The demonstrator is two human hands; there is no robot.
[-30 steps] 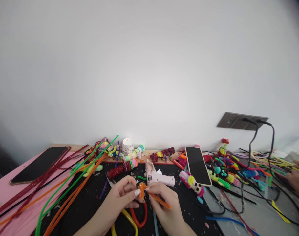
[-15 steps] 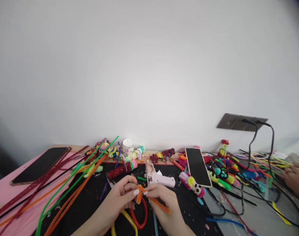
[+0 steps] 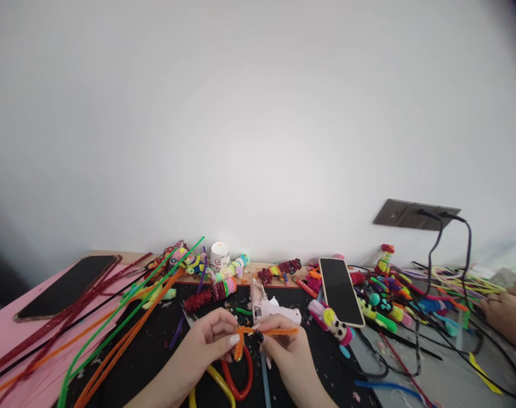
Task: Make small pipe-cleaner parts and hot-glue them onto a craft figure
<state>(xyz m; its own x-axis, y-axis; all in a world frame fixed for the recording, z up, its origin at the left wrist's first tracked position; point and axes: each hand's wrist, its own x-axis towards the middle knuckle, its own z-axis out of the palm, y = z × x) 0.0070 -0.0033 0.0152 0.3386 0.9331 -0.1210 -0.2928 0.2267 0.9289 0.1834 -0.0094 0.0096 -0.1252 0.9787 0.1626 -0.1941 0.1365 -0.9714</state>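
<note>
An orange pipe cleaner (image 3: 239,343) is pinched between both hands, with one bent part pointing down at the left and a straight end reaching right. My left hand (image 3: 213,343) closes thumb and fingers on its bent part. Thumb and forefinger of my right hand (image 3: 283,345) grip the stretch leading to the straight end. Below the hands lie scissors with one red handle (image 3: 238,391) and one yellow handle (image 3: 221,382), partly covered by the left hand. A pale glue gun (image 3: 277,311) rests just beyond the right hand. A bluish stick (image 3: 265,379) lies beneath that hand.
Long green, orange and dark red pipe cleaners (image 3: 130,334) spread over the left side. Phones lie left (image 3: 66,288) and right (image 3: 341,292). A paper cup (image 3: 220,255) stands near the wall. Black cables (image 3: 469,249) hang at right, where another person's hand (image 3: 508,314) rests among pipe cleaners.
The right hand has turned, and the pipe cleaner's free end has swung up from slanting down-right to nearly level. My left hand keeps its hold in almost the same place.
</note>
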